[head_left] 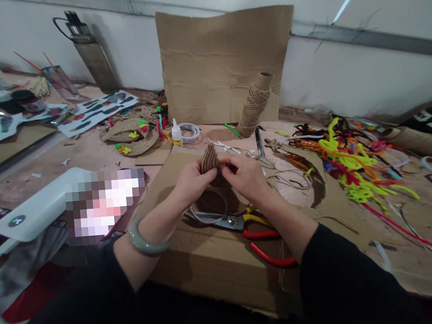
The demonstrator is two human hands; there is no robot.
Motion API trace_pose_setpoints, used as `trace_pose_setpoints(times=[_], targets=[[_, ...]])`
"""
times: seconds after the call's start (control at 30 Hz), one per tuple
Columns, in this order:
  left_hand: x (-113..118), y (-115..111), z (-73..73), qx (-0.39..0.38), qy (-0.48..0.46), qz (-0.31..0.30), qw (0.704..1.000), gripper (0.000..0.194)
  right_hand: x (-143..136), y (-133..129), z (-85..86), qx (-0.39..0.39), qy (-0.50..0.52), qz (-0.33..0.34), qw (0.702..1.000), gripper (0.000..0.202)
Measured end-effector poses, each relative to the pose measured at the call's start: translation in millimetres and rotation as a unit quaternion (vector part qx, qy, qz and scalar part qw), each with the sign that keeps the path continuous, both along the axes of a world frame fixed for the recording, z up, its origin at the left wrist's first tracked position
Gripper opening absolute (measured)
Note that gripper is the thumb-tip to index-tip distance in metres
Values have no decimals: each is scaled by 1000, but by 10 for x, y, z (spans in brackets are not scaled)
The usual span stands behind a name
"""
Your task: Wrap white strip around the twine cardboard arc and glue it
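Between my hands is a small cone-shaped piece of coiled jute twine (209, 157), held over the cardboard. My left hand (190, 181) grips it from the left, thumb along its lower edge. At its right side, my right hand (244, 175) has thumb and fingertips pinched together close to the piece; a strand seems to be in the pinch, though it is too small to make out surely. Below my hands lie scissors (256, 228) with red and yellow handles, and a loop of thin cord (214, 207) rests over the blades.
A twine roll (253, 106) leans at an upright cardboard sheet (226, 56). A glue bottle (176, 134) stands near woven twine pieces (135, 138). Bright pipe cleaners (351, 166) are heaped right. Left are a lit phone (109, 205), a white power bank (43, 203) and a tall bottle (94, 59).
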State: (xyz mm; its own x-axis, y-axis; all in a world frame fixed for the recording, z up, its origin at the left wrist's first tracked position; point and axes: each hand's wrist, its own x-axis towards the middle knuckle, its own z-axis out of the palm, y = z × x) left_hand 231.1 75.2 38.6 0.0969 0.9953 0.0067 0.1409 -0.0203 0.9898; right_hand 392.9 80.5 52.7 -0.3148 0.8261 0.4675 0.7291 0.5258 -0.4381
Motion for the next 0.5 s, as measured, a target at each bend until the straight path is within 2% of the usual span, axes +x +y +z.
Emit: trace_pose_setpoints(times=[0.3,0.5], targets=[[-7,12,7,-9,0,-22,1000,20,22,19,16,-21,-3,12,1000,28],[6,2,12,-5,-4,-14,1000,17,25,25,16,-33,-1,23,999,27]])
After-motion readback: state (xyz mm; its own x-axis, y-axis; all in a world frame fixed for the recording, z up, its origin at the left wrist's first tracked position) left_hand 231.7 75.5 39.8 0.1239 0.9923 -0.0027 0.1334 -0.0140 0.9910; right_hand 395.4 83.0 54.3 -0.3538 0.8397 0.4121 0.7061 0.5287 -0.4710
